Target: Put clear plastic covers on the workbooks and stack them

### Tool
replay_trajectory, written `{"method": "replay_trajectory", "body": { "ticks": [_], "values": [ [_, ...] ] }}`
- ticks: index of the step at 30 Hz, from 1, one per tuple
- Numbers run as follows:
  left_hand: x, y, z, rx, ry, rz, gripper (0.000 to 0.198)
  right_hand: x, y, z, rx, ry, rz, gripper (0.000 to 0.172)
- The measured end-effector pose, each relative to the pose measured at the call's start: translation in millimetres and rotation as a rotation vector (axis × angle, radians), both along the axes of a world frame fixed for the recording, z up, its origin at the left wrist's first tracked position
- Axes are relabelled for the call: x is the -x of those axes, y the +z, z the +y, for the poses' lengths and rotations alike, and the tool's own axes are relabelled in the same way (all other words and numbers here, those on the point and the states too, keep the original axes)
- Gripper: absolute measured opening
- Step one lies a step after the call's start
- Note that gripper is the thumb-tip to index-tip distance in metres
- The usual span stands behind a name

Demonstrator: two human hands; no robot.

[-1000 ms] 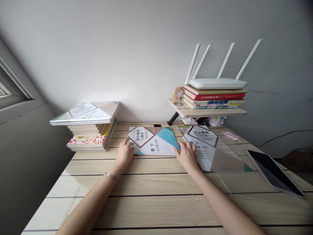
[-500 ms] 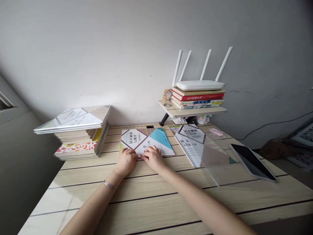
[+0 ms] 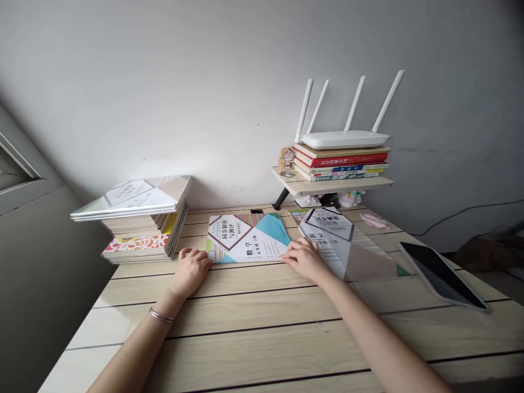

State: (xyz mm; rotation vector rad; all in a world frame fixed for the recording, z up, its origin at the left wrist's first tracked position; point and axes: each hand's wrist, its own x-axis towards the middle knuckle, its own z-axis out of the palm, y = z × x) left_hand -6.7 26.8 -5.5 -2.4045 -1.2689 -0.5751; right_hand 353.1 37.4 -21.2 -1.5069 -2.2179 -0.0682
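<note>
A maths workbook (image 3: 262, 243) with a white, blue and striped cover lies flat on the wooden table. At its near left corner is my left hand (image 3: 191, 270), fingers curled and fingertips closed on the corner. My right hand (image 3: 303, 260) pinches the near right corner between thumb and fingers. Just beyond the right hand lies a second workbook (image 3: 327, 232), white and grey. A clear plastic book cover (image 3: 368, 256) spreads over and beside that second workbook. My fingertips are partly hidden.
A tall stack of books (image 3: 141, 240) stands at the left, with wider workbooks (image 3: 135, 195) overhanging on top. At the back, a small raised shelf (image 3: 339, 186) bears books and a white router (image 3: 346, 140). A tablet (image 3: 442, 277) lies at the right, near a pink item (image 3: 374, 221).
My hands have slid apart along the workbook's near edge, the left to its left corner, the right to its right corner. The camera view has shifted slightly.
</note>
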Motion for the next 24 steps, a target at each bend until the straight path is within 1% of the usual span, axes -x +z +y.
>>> {"method": "replay_trajectory", "body": {
  "ticks": [4, 7, 13, 18, 24],
  "values": [
    [0, -2.7, 0, 0.016, 0.019, -0.030, 0.018, -13, 2.8, 2, 0.051, -0.029, -0.039, 0.013],
    [0, -3.6, 2, 0.037, 0.025, -0.051, 0.018, -21, -0.3, 5, 0.070, -0.052, -0.026, 0.015],
    [6, -4.8, 3, 0.060, 0.030, -0.059, 0.019, -34, -13.9, 14, 0.153, 0.034, 0.161, 0.014],
    [10, -4.9, 3, 0.061, 0.033, -0.060, 0.021, -37, -16.1, 16, 0.235, 0.037, 0.243, 0.016],
    [12, -5.5, 6, 0.085, 0.033, -0.054, 0.021, -35, -12.2, 15, 0.244, 0.059, 0.254, 0.015]
  ]
}}
